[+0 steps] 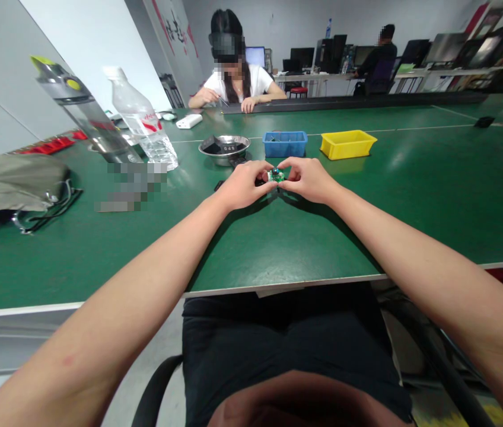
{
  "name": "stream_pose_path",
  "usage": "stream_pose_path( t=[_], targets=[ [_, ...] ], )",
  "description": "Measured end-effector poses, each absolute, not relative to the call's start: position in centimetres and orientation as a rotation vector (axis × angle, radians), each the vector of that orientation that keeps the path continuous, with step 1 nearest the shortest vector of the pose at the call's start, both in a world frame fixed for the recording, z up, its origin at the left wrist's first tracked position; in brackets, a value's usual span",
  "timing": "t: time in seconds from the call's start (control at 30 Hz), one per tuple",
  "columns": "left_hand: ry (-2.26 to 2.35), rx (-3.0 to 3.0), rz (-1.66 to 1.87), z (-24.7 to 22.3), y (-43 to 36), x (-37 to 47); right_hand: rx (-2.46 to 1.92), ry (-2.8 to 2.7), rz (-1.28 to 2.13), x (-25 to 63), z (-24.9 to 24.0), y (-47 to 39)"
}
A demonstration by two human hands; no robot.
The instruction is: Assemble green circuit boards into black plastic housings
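Note:
A small green circuit board (276, 175) with a white part at its left end is held just above the green table (273, 249). My left hand (248, 184) pinches it from the left, thumb and fingers closed on its edge. From the other side, my right hand (307, 178) grips it in the same way. Behind the hands stand a metal bowl (225, 159) with dark pieces in it, a blue bin (285, 148) with small parts inside, and a yellow bin (347, 145). Dark items lie partly hidden behind my left hand.
To the left stand a clear water bottle (145, 121) and a grey tumbler (89, 115), with a grey-green bag (15, 184) nearer the edge. A white device (189, 121) lies farther back. Across the table sits a person (255, 80); another person sits by distant monitors.

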State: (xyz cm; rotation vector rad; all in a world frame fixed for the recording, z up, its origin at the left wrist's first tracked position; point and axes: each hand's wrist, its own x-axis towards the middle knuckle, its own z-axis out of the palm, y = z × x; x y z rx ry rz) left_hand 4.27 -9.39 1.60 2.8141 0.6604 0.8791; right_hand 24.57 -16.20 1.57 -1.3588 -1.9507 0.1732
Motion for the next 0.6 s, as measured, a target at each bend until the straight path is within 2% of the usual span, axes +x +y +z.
stream_pose_path(
  t=[0.6],
  targets=[
    [0.669,2.803,0.881,1.57,-9.42,4.16,-1.326,-1.931,0.199,24.62,1.22,-16.06]
  ],
)
